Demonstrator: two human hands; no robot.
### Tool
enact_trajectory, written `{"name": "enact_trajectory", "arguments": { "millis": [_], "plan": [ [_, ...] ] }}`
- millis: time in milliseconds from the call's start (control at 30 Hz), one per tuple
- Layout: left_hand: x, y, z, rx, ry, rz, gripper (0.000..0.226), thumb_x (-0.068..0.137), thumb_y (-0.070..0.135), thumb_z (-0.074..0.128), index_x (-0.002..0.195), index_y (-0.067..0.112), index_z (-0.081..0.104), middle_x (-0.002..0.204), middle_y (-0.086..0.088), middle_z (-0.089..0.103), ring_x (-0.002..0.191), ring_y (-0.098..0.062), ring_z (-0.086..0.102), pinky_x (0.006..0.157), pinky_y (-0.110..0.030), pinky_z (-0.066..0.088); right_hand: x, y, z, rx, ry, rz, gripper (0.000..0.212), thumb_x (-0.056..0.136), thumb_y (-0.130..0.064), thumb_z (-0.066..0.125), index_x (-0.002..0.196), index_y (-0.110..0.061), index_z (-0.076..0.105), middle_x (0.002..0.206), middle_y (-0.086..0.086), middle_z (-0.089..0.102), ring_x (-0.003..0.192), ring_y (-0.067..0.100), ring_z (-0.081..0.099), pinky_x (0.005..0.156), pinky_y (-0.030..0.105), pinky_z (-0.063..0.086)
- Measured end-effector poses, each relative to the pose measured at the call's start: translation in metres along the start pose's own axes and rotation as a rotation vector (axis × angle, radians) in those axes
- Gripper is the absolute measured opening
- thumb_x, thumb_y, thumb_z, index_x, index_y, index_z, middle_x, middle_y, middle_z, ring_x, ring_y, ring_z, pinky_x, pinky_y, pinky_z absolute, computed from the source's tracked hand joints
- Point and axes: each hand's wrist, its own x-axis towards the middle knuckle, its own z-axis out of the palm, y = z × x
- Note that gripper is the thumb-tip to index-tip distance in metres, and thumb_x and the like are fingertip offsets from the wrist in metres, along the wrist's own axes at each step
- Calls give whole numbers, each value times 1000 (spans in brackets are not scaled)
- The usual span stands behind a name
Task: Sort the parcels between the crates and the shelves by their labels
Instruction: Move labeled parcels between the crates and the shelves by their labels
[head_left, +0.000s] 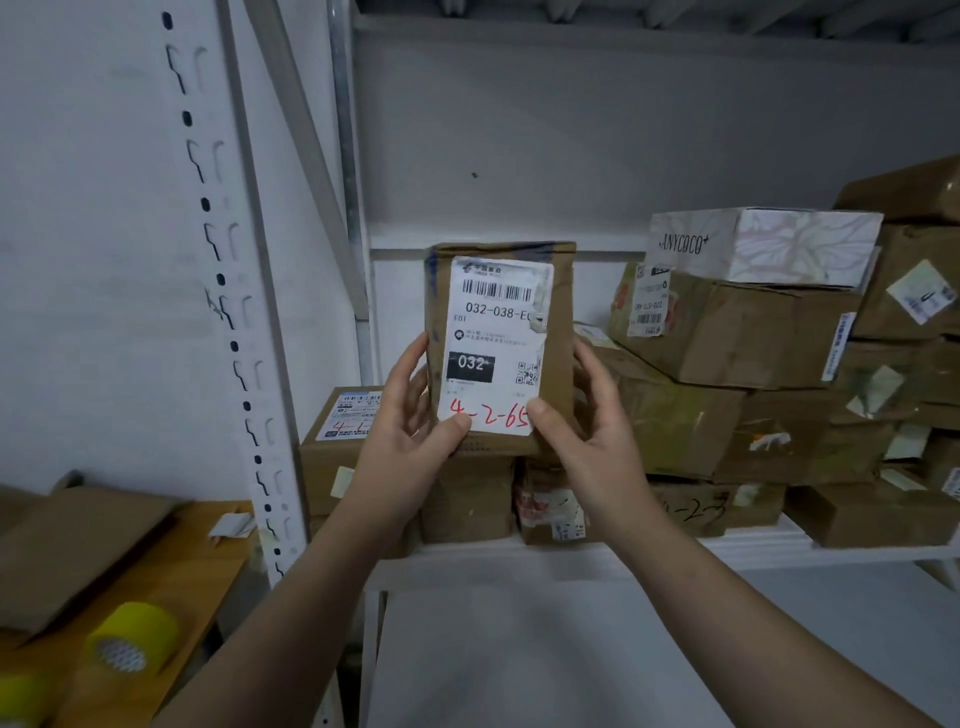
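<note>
At the centre of the frame, both hands hold a flat brown parcel (562, 291) upright in front of a shelf (753, 546). The left hand (402, 426) grips its lower left edge, thumb pressed on the front and fingers curled behind. The right hand (589, 421) grips the lower right edge the same way, thumb on the front and fingers wrapped round the side. Both thumbs rest on the bottom corners of a white label (493, 322), which faces the camera and has red handwriting along its bottom. Behind the parcel the shelf carries piled cardboard boxes (737, 332), with a white box (769, 244) on top at the right. In the lower left of the frame, a yellow tape roll (132, 636) lies on a wooden table (200, 561).
</note>
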Motion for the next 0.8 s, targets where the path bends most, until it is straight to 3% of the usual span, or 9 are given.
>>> {"name": "enact_trajectory", "arguments": {
  "millis": [167,300,400,533,633,733,800],
  "plan": [
    [-8,-3,4,11,30,32,60,92,9,55,136,46,38,128,23,57,118,-4,55,85,-22,53,-4,5,6,38,24,-1,58,90,-11,64,132,-43,39,134,-5,51,118,3,54,79,14,51],
    [-19,-7,7,95,112,14,50,88,34,53,129,58,37,134,16,50,118,-2,54,87,-27,54,-9,10,9,21,14,4,56,91,-14,64,130,-46,39,132,-9,52,120,2,52,80,14,50],
    [-24,-9,7,196,165,17,47,87,43,48,127,62,33,126,23,35,112,8,48,82,-13,50,-12,13,12,47,-10,7,54,91,-14,63,131,-42,39,126,-16,55,114,-3,55,80,13,50],
    [-25,-7,3,256,171,15,49,82,50,44,128,59,28,119,26,31,111,12,45,79,-8,48,-13,18,19,15,40,8,47,89,-15,65,122,-38,39,128,-8,54,116,-2,54,86,15,48],
    [-27,-2,-7,422,130,24,67,82,55,55,135,58,13,137,13,34,124,2,40,97,-23,42,-9,19,30,38,127,10,41,88,-16,67,113,-35,41,123,-2,56,104,-4,60,78,14,51],
    [-29,6,-23,714,122,157,88,80,32,70,133,61,6,145,9,29,131,-9,36,101,-28,38,-2,16,48,35,115,-8,38,89,-20,66,115,-36,42,121,-11,54,99,-5,62,72,15,53],
    [-29,13,-36,927,177,246,80,86,15,66,138,51,18,151,0,23,129,-15,40,93,-30,45,4,15,63,5,47,-9,45,90,-21,66,125,-32,40,124,-12,53,105,-1,60,79,20,55]
  ]
}}
